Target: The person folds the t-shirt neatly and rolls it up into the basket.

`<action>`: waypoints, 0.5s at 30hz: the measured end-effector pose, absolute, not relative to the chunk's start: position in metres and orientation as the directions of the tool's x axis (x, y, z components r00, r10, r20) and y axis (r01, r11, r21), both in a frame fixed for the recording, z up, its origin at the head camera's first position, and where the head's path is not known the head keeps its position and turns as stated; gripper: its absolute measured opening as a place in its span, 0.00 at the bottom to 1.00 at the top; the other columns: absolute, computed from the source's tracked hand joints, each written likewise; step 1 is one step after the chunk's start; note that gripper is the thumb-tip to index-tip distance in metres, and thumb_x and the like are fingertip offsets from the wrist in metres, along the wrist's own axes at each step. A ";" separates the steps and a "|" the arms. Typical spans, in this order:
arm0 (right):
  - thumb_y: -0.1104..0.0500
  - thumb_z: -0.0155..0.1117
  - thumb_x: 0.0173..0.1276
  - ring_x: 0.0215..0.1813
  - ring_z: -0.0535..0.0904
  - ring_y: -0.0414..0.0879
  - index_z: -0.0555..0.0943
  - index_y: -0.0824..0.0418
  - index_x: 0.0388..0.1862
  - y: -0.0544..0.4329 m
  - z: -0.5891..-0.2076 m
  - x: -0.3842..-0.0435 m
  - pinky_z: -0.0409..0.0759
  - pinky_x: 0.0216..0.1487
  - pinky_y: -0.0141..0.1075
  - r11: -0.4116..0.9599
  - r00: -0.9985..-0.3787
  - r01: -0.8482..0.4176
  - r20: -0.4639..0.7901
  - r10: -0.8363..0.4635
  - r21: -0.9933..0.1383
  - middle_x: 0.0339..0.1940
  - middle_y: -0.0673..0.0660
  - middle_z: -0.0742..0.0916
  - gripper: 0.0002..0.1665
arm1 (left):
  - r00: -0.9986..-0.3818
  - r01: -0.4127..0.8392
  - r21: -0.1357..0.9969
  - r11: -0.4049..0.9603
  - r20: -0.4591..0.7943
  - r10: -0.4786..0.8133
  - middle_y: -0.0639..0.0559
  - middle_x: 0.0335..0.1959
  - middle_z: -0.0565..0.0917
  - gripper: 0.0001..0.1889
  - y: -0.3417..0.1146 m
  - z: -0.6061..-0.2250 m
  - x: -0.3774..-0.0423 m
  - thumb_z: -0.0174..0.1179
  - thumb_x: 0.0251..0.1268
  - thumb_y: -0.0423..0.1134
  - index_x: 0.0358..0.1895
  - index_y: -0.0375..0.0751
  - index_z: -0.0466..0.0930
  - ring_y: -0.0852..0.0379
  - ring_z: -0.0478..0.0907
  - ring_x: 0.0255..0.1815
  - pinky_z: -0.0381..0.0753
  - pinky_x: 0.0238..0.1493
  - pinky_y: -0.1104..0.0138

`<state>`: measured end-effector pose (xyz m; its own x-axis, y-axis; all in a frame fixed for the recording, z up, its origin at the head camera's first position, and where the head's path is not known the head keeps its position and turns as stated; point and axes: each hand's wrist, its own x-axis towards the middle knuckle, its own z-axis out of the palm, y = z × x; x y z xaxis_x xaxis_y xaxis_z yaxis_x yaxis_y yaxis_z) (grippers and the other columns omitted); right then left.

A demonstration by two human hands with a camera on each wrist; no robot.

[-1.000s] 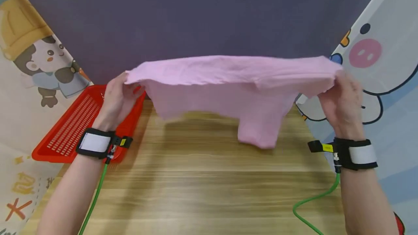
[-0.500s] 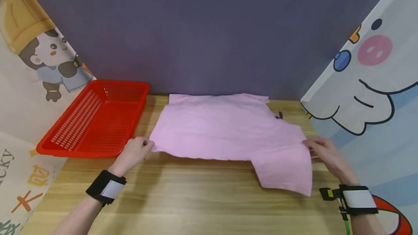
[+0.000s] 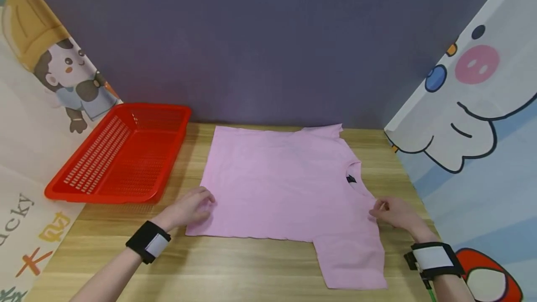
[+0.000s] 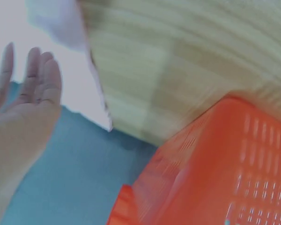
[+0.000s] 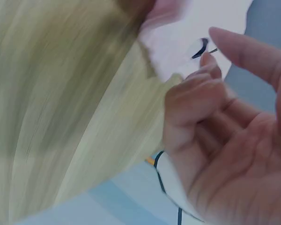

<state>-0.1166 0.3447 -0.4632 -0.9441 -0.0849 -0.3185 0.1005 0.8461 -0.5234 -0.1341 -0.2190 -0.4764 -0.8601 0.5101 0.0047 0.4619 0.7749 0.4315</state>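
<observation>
the pink shirt [image 3: 268,181] lies on the table under and between the two hands, its hem beside the left fingers and its neck opening [image 3: 354,170] just past the right fingertips. the step in hand looks to be laying the shirt flat and straightening it. the next move probably calls for light fingertips that take up an edge without dragging the rest, and maybe a tug on the far sleeve.

the cloth is plain, thin-looking and mostly smooth, with faint ripples. the near sleeve [image 3: 350,264] spreads out flat on the person's side of the right fingers; the far sleeve [image 3: 326,131], well beyond them, looks short and rumpled, partly tucked. a dark label [image 3: 351,179] shows inside the neck.

the left hand [image 3: 190,208] is over the hem near its close corner, fingers loosely bent and slightly apart, gripping nothing; whether they press the cloth i cannot tell. the right hand [image 3: 394,213] is at the shoulder edge, fingers curled loosely, thumb tip and nearest fingertip apart, with no cloth seen pinched between them.

farther out, a red basket [image 3: 138,167] sits on the table [image 3: 251,269] beyond the left fingers, apart from the shirt. a dark wall [image 3: 268,45] rises behind the shirt.
</observation>
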 end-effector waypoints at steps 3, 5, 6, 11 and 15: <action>0.57 0.69 0.65 0.25 0.73 0.40 0.82 0.62 0.38 0.336 -0.469 -0.121 0.72 0.26 0.32 0.835 -0.944 -0.063 -0.239 -0.227 -0.546 0.26 0.51 0.81 0.10 | -0.842 0.488 0.440 0.754 0.009 0.540 0.41 0.48 0.83 0.13 -0.220 -0.483 -0.137 0.68 0.59 0.32 0.47 0.36 0.82 0.43 0.80 0.50 0.80 0.57 0.47; 0.59 0.69 0.65 0.29 0.73 0.39 0.83 0.62 0.41 0.331 -0.475 -0.122 0.73 0.28 0.30 0.814 -0.932 -0.111 -0.224 -0.285 -0.571 0.29 0.51 0.82 0.09 | -0.854 0.466 0.435 0.771 -0.006 0.520 0.39 0.51 0.82 0.16 -0.221 -0.488 -0.138 0.68 0.60 0.34 0.51 0.35 0.81 0.42 0.79 0.52 0.79 0.58 0.46; 0.60 0.70 0.64 0.31 0.73 0.38 0.83 0.62 0.41 0.329 -0.477 -0.123 0.73 0.30 0.30 0.808 -0.930 -0.122 -0.218 -0.297 -0.577 0.30 0.51 0.83 0.09 | -0.861 0.454 0.429 0.781 -0.016 0.509 0.38 0.52 0.81 0.18 -0.221 -0.490 -0.138 0.68 0.60 0.34 0.53 0.34 0.81 0.42 0.79 0.52 0.79 0.59 0.46; 0.64 0.70 0.64 0.36 0.76 0.42 0.84 0.64 0.45 0.323 -0.482 -0.127 0.76 0.35 0.31 0.817 -0.942 -0.109 -0.203 -0.267 -0.566 0.35 0.54 0.85 0.10 | -0.886 0.384 0.414 0.825 -0.085 0.455 0.35 0.53 0.78 0.27 -0.219 -0.494 -0.142 0.66 0.63 0.35 0.63 0.28 0.74 0.44 0.79 0.50 0.80 0.59 0.47; 0.65 0.68 0.65 0.39 0.78 0.45 0.84 0.65 0.46 0.321 -0.487 -0.133 0.78 0.40 0.34 0.832 -0.962 -0.114 -0.150 -0.230 -0.543 0.38 0.55 0.87 0.11 | -0.896 0.356 0.407 0.841 -0.107 0.431 0.39 0.41 0.79 0.30 -0.215 -0.494 -0.147 0.64 0.64 0.33 0.66 0.22 0.68 0.50 0.76 0.38 0.84 0.47 0.56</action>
<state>-0.1327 0.3206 -0.4873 -0.9617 -0.2295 -0.1497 -0.1141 0.8322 -0.5427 -0.1468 -0.2146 -0.4936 -0.8960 0.4310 -0.1067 0.3561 0.8411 0.4071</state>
